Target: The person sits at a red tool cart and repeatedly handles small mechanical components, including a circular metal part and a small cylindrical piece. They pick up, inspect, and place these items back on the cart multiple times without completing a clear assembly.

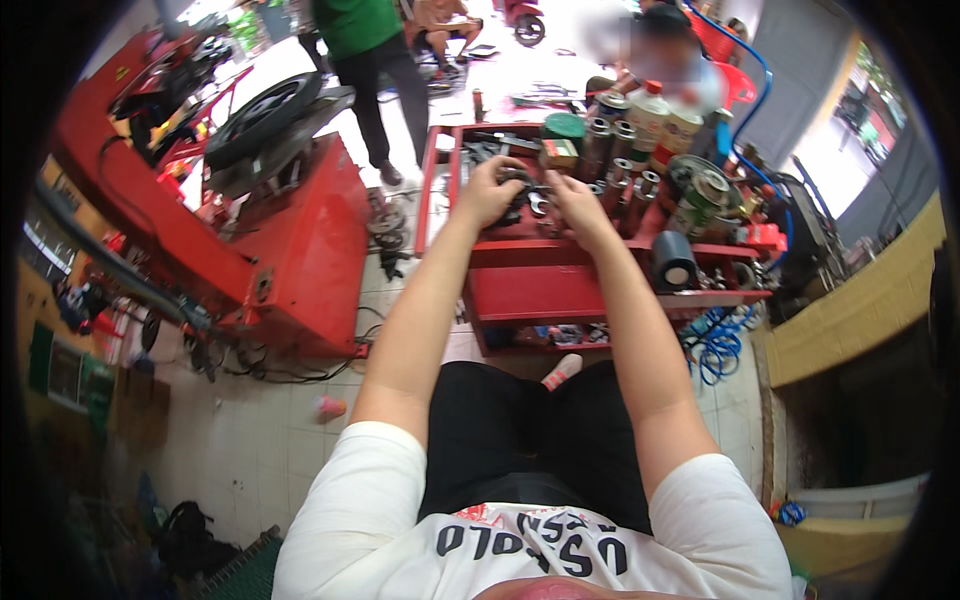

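Red tool cart: standing at 12 o'clock from the person, its top tray holding loose tools and parts.
Silver wrench-like tool: lying in the top tray, between the 2 hands; sitting at 9 o'clock from the right hand, 3 o'clock from the left.
Long axis: appearing to be running near 12 to 6 o'clock; clutter is leaving this uncertain.
Nearer hand: the right, its fingertips resting just beside the tool.
Right hand: bending thumb and fingers close together; cannot tell whether it is gripping anything.
Left hand: curving over dark metal parts; cannot tell whether it is gripping any.
Metal cans: standing upright at 1 to 2 o'clock from the right hand.
Dark cylinder: lying at 4 o'clock from the right hand.
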A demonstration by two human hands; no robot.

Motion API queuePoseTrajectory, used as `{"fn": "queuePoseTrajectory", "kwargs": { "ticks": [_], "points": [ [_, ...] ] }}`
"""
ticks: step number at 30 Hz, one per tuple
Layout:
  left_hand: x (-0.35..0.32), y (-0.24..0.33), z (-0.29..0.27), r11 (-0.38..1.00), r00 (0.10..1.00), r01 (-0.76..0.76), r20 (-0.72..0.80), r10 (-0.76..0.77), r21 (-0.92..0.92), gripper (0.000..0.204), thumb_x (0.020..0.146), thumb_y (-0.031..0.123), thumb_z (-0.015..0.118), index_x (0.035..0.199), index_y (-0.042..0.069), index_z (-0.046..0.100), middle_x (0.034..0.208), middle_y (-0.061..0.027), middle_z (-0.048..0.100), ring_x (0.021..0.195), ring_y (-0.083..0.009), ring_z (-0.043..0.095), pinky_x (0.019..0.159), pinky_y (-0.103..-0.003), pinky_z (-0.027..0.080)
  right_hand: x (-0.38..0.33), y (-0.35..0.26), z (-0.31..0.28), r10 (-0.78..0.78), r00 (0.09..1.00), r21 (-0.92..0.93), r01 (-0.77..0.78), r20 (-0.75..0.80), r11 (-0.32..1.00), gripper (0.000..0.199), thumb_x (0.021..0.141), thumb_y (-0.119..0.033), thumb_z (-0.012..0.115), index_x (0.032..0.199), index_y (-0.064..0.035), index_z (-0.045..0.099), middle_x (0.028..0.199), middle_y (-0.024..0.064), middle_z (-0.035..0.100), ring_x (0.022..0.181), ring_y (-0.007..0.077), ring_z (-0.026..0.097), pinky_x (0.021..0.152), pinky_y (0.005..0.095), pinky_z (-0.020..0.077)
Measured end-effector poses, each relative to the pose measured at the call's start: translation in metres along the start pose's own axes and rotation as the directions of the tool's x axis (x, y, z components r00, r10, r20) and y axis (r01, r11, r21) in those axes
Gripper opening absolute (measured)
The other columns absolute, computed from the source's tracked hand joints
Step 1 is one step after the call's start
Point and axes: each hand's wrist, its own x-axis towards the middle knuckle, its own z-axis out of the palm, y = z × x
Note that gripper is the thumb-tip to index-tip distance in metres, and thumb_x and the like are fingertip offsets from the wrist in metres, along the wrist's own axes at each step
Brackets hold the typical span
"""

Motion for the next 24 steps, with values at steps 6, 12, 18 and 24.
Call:
{"fn": "queuePoseTrajectory", "kwargs": {
  "ticks": [6, 12, 18, 24],
  "points": [
    [-0.003, 0.005, 0.002, 0.998, 0.998, 0.054, 0.024, -0.053, -0.033, 0.026, 0.091, 0.004, 0.069, 0.117, 0.001, 0.067, 0.101, -0.0084, 0.071, 0.089, -0.0135, 0.068, 0.081, -0.028, 0.057, -0.012, -0.004, 0.004, -0.174, 0.984, -0.028, 0.175, 0.050, 0.984, 0.033, 0.106, -0.034, 0.060, 0.109, -0.0014, 0.060, 0.077, 0.0018, 0.060, 0.049, 0.0074, 0.045, 0.046, 0.0267, 0.0384],
    [-0.002, -0.004, -0.010, 0.995, 0.998, 0.055, 0.024, -0.054, -0.083, 0.026, 0.091, 0.001, 0.066, 0.117, 0.002, 0.065, 0.101, -0.0083, 0.070, 0.088, -0.0130, 0.070, 0.078, -0.027, 0.058, -0.006, -0.017, 0.009, 0.158, 0.987, -0.199, -0.159, -0.021, 0.967, 0.031, 0.105, -0.033, 0.063, 0.109, -0.0028, 0.060, 0.081, 0.0012, 0.060, 0.051, 0.0080, 0.046, 0.044, 0.0281, 0.0392],
    [-0.002, 0.001, -0.002, 0.998, 0.999, 0.052, 0.009, -0.051, -0.033, 0.025, 0.092, 0.003, 0.066, 0.118, 0.003, 0.066, 0.100, -0.0075, 0.070, 0.088, -0.0123, 0.068, 0.078, -0.027, 0.057, -0.013, -0.004, 0.009, -0.209, 0.978, 0.041, 0.209, 0.008, 0.977, 0.025, 0.103, -0.023, 0.065, 0.116, -0.0033, 0.057, 0.084, 0.0026, 0.062, 0.052, 0.0075, 0.050, 0.044, 0.0260, 0.0398],
    [-0.003, 0.005, -0.002, 0.999, 0.998, 0.052, 0.026, -0.052, -0.010, 0.026, 0.092, 0.005, 0.069, 0.118, 0.003, 0.067, 0.099, -0.0082, 0.071, 0.089, -0.0129, 0.068, 0.078, -0.027, 0.056, -0.010, -0.002, 0.008, -0.263, 0.965, -0.114, 0.260, -0.016, 0.959, 0.028, 0.104, -0.026, 0.063, 0.118, -0.0028, 0.056, 0.078, 0.0021, 0.061, 0.052, 0.0085, 0.051, 0.044, 0.0267, 0.0396]
  ]
}}
